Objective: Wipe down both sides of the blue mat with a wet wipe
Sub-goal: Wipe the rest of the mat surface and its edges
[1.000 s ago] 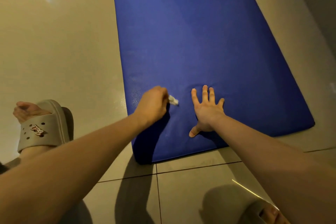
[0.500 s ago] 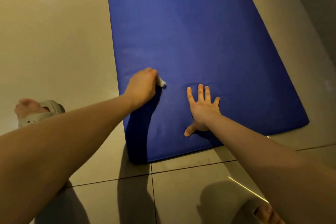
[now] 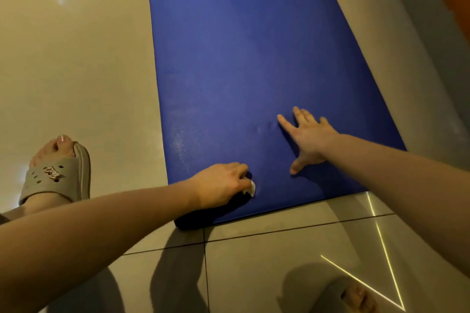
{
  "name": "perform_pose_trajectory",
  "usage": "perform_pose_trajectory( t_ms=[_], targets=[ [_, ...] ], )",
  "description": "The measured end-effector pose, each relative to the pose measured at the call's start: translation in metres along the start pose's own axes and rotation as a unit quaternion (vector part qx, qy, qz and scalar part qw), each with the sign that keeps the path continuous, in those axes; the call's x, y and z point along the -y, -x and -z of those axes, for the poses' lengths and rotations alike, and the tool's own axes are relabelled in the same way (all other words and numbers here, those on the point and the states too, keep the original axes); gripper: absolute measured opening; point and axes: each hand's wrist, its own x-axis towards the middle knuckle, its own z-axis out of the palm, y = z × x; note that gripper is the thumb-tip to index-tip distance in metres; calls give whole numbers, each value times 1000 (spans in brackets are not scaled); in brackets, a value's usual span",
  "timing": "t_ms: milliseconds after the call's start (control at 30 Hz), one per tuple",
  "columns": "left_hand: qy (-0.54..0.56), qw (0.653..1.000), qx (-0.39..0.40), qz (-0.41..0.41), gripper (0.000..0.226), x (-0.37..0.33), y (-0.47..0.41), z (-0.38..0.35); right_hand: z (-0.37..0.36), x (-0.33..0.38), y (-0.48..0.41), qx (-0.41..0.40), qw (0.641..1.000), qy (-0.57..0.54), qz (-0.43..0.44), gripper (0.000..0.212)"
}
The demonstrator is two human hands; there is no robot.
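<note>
Gripping wipe (image 3: 250, 188), left hand (image 3: 220, 185) curls; right hand (image 3: 309, 138) flat on mat (image 3: 244, 58).

I am pulling my left grip (image 3: 221, 185) and its wet wipe (image 3: 251, 188) back down the blue mat (image 3: 241, 46) to its near edge, my right grip (image 3: 308, 140) shifting rightward.

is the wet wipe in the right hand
No, the left hand grips the wet wipe, while the right hand is spread open and empty over the blue mat.
</note>
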Motion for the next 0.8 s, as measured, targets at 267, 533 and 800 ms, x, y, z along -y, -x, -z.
perform_pose_trajectory(
  t_ms=[267, 533, 800],
  targets=[
    [46, 889, -218, 401, 21, 87, -49, 28, -23, -13, -18, 26, 998, 39, 29, 158],
    [140, 947, -104, 269, 18, -36, -49, -22, -24, -25, -21, 18, 996, 51, 69, 156],
    [29, 975, -102, 193, 14, 12, -59, 3, -32, -27, -24, -7, 996, 53, 76, 155]
  ],
)
